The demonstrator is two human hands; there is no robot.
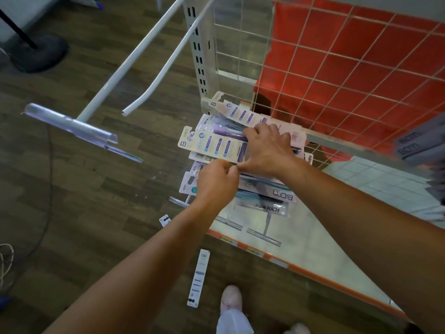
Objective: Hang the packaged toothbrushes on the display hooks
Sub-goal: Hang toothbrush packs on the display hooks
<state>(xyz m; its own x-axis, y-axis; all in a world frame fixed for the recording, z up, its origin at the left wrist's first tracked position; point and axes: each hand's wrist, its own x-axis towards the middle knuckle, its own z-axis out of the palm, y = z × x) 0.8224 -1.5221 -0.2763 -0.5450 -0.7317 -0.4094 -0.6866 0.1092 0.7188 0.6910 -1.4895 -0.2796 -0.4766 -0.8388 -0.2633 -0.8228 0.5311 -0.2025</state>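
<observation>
A pile of packaged toothbrushes [262, 189] lies on the low shelf [301, 235] at the foot of the wire-grid rack. My right hand [267, 149] rests on top of the pile, its fingers curled over a white-and-purple pack [212, 145]. My left hand [216, 182] pinches the near edge of that same pack. Two long white display hooks [154, 85] reach out from the rack's upright toward me, bare. One of them ends in a clear price-tag holder [72, 126]. Another pack [198, 278] lies on the floor.
The white wire grid [337, 68] stands in front of a red cloth. A small hang tab [165, 220] lies on the wooden floor. A black stand base [38, 54] sits far left. My shoes [231, 300] are at the bottom, close to the shelf's orange edge.
</observation>
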